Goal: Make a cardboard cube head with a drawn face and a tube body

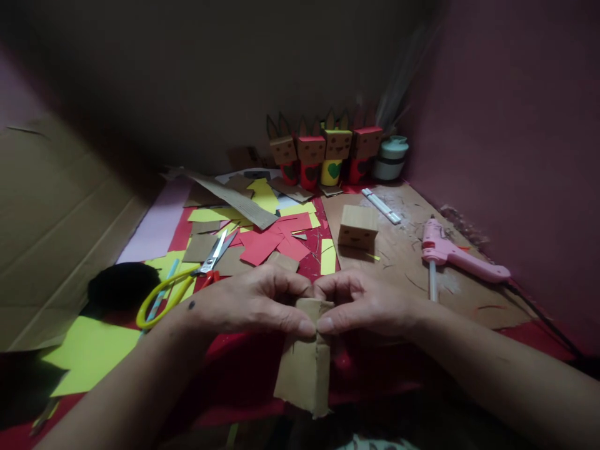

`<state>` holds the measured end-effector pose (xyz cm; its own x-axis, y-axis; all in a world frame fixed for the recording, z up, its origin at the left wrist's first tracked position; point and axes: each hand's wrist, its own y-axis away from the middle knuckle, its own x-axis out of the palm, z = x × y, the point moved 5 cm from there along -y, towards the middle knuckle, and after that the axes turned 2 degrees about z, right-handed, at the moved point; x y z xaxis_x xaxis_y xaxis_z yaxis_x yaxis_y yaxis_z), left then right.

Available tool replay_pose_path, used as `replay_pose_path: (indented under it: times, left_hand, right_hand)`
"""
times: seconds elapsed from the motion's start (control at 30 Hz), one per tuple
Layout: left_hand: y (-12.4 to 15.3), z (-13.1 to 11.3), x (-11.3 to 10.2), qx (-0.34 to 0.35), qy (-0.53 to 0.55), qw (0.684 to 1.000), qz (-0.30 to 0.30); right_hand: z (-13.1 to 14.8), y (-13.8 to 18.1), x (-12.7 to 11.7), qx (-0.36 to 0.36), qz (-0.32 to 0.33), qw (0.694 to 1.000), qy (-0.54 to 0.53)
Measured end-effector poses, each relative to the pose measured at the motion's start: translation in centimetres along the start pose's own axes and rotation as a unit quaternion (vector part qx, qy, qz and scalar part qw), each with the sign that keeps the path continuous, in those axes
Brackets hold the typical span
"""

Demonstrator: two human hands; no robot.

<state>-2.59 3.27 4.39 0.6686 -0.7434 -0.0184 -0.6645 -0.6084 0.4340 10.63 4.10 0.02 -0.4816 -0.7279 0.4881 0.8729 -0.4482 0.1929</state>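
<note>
A piece of brown cardboard (300, 372), creased lengthwise, is pinched between both hands close to my body. My left hand (274, 303) is closed on its upper left side, thumb on the near face. Closed on the upper right edge by the crease is my right hand (359, 303); the two thumbs nearly meet. Scissors with yellow handles (164, 294) lie left of my left hand, blades partly open. Beyond my right hand sits a small cardboard box (357, 226) with a face drawn on its front.
Red and yellow paper scraps (262, 244) cover the middle left. A pink glue gun (450, 250) lies at right, its cord trailing near. Several cardboard-headed figures (331, 153) and a pale green jar (391, 158) line the back. White sticks (380, 206) lie before them.
</note>
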Motion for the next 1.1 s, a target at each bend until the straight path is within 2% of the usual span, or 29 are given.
replay_pose_path:
  times: [0.1, 0.23, 0.53, 0.9, 1.0, 1.1]
  left_hand:
    - [0.2, -0.1, 0.1, 0.012, -0.036, 0.999, 0.023]
    - [0.3, -0.3, 0.2, 0.037, -0.109, 0.993, 0.020]
    - [0.3, 0.5, 0.5, 0.019, -0.209, 0.978, 0.018]
    - [0.1, 0.2, 0.8, 0.034, -0.278, 0.960, 0.023]
    - [0.1, -0.1, 0.3, 0.039, -0.245, 0.968, -0.038]
    - [1.2, -0.5, -1.2, 0.072, -0.127, 0.970, -0.193]
  right_hand:
    - [-0.6, -0.1, 0.1, 0.026, 0.004, 1.000, 0.007]
    - [-0.9, -0.1, 0.2, 0.045, -0.001, 0.999, 0.021]
    - [-0.9, -0.3, 0.8, 0.089, -0.053, 0.991, 0.086]
    - [-0.6, -0.1, 0.9, 0.084, -0.057, 0.984, 0.144]
    - [-0.2, -0.1, 0.7, 0.056, -0.091, 0.985, 0.137]
    - [-0.1, 0.0, 0.1, 0.023, -0.129, 0.986, 0.105]
